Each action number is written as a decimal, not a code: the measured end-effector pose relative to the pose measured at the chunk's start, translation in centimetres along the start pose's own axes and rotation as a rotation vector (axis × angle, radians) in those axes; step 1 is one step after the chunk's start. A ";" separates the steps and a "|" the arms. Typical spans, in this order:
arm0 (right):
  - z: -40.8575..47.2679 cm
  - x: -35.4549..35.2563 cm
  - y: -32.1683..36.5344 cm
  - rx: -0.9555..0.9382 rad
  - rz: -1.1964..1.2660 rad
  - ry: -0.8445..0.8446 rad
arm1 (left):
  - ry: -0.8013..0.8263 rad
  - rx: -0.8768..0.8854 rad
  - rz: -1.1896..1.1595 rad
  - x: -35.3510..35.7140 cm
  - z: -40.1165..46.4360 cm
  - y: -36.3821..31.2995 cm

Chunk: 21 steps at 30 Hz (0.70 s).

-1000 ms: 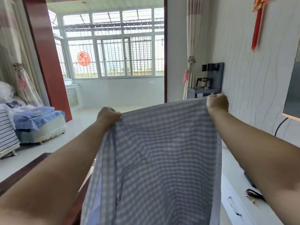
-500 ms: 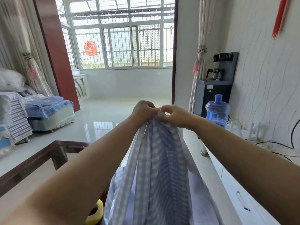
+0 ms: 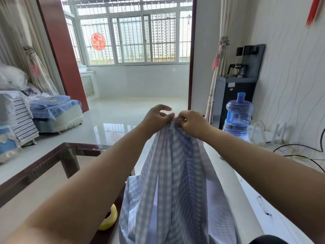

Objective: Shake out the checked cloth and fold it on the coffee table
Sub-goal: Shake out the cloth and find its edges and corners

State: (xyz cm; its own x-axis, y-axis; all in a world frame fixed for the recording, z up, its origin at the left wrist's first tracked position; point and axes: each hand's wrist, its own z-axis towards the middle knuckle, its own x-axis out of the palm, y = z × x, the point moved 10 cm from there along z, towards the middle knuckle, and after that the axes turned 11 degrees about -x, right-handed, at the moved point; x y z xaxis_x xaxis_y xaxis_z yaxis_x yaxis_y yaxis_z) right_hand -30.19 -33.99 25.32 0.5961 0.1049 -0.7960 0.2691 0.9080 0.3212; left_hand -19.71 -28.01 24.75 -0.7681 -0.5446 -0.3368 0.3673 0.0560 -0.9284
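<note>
The blue-and-white checked cotton cloth (image 3: 175, 182) hangs in air from both hands, its two top corners brought together, its lower part trailing over the near edge of the dark wooden glass-topped coffee surface (image 3: 52, 161). If the corners slip apart during the handover, the fold would likely go crooked; the hanging end could also snag the yellow curved object (image 3: 110, 221) below. The right hand (image 3: 191, 123) pinches the gathered corners with curled fingers. The left hand (image 3: 156, 118) meets them with thumb and forefinger; its other fingers lift loosely apart.
</note>
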 end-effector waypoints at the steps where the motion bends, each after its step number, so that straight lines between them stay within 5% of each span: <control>1: -0.1 0.0 -0.3 0.006 0.027 -0.026 | -0.016 0.005 0.029 0.0 -0.1 0.1; 8: 0.1 -3.2 -3.2 0.127 0.037 -0.342 | -0.256 0.293 0.630 0.9 -4.2 1.7; 21: -0.5 -12.5 -5.3 0.254 -0.105 -0.641 | 0.033 -0.321 0.964 2.5 -7.3 17.4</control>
State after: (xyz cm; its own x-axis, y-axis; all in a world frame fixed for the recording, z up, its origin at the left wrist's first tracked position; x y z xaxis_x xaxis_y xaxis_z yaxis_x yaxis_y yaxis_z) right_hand -39.43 -39.91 33.35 0.8654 -0.3092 -0.3942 0.4714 0.7691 0.4316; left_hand -19.12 -22.30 6.62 -0.2353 -0.1259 -0.9637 0.6835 0.6836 -0.2562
